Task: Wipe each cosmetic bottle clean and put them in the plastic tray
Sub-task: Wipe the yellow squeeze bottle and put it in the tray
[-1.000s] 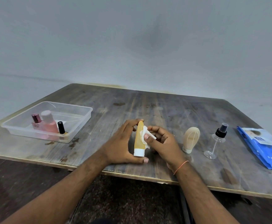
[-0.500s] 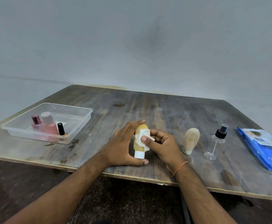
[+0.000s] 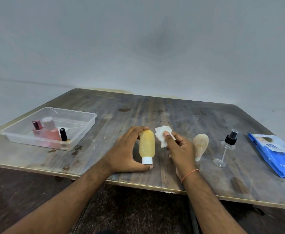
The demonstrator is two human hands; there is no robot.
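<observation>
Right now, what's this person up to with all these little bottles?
A person is cleaning cosmetic bottles. The left hand holds a yellow bottle standing on its white cap on the table, while the right hand pinches a white wipe just beside it, not touching. Three bottles already sit in the clear plastic tray. A beige bottle and a clear spray bottle wait on the right, next to a blue wipes pack.
</observation>
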